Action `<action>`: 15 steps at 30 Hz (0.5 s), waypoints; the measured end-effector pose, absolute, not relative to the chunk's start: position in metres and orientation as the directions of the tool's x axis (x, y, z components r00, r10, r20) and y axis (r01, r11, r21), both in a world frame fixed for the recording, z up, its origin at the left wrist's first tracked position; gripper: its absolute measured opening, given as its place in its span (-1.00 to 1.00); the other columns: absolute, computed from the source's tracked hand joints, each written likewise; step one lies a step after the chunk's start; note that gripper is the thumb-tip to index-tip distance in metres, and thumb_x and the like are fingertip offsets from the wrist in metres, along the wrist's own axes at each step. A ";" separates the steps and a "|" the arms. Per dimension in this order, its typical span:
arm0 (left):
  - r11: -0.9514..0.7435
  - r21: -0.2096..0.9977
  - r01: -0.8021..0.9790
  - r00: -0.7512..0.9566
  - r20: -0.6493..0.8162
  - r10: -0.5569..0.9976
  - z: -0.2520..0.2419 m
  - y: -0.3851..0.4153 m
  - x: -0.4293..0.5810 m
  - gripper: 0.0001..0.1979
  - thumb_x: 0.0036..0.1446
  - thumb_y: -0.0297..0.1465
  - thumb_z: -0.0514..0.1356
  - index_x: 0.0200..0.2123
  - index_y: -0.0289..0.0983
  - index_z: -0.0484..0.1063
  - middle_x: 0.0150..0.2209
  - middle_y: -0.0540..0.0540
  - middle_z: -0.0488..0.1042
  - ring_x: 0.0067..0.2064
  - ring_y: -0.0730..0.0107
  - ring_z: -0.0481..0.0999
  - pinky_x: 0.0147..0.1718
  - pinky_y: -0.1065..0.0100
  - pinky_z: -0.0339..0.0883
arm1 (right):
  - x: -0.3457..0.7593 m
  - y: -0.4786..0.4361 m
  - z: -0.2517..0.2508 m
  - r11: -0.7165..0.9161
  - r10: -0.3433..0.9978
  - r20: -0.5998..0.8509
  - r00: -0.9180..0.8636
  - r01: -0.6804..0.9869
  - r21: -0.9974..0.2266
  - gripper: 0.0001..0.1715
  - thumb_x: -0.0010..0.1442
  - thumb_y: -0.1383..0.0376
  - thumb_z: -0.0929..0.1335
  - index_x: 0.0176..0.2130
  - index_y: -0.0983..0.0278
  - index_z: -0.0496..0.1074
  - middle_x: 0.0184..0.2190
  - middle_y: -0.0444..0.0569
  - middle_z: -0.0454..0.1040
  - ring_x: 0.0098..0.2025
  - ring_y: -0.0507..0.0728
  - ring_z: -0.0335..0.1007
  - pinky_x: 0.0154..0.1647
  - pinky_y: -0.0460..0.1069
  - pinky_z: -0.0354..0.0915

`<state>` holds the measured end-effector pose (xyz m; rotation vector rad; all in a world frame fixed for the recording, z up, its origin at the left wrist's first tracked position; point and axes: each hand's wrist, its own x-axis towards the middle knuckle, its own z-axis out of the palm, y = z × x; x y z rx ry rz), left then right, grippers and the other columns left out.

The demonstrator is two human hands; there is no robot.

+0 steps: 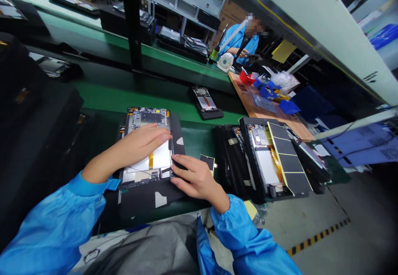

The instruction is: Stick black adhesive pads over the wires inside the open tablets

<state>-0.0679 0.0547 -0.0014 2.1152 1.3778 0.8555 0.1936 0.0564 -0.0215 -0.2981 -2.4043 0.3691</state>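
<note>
An opened tablet (162,152) lies in front of me, its circuit board, silvery battery and orange flex cable exposed. Under it is a black foam tray (139,204). My left hand (139,142) rests flat across the tablet's middle, fingers stretched out together. My right hand (197,177) touches the tablet's right edge with its fingertips, fingers apart. Just beyond that hand lies a small black piece with a yellow edge (207,162). Neither hand grips anything that I can see.
To the right, several foam trays (228,159) hold opened tablets, with a sheet of black pads (289,159) on top. Another tablet (205,100) sits farther back on the green bench. Dark stacks (40,142) stand left. A co-worker (239,42) sits across, near a small fan (225,62).
</note>
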 end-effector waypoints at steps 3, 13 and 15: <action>-0.377 0.672 0.638 0.286 0.247 0.926 0.000 0.042 -0.072 -0.32 0.44 0.13 -0.15 0.04 -0.18 0.59 0.10 -0.15 0.64 0.18 0.04 0.57 0.38 -0.07 0.22 | 0.195 0.052 -0.026 0.803 0.541 0.579 -0.610 0.168 -0.572 -0.75 0.46 0.30 0.35 -0.08 0.20 0.67 0.01 0.10 0.68 0.11 0.21 0.63 0.19 0.13 0.54; 0.146 0.816 0.560 -0.460 0.160 0.873 -0.083 -0.094 -0.055 -0.35 0.45 0.02 -0.06 0.34 -0.27 0.36 0.49 -0.24 0.19 0.56 -0.02 -0.01 0.52 -0.22 -0.17 | 0.176 0.036 -0.061 0.076 0.907 0.003 -0.420 0.159 -0.984 -0.16 0.31 -0.20 0.40 0.37 0.17 0.40 0.44 0.07 0.31 0.53 0.35 0.10 0.57 0.32 -0.05; 0.144 0.827 0.543 -0.472 0.159 0.867 -0.098 -0.103 -0.055 -0.39 0.42 0.03 0.00 0.36 -0.16 0.36 0.53 -0.11 0.10 0.58 0.03 -0.10 0.53 -0.21 -0.23 | 0.172 0.028 -0.055 -0.017 0.928 -0.040 -0.371 0.064 -0.998 -0.08 0.19 -0.21 0.50 0.35 0.17 0.42 0.44 0.08 0.30 0.52 0.39 0.11 0.57 0.33 -0.06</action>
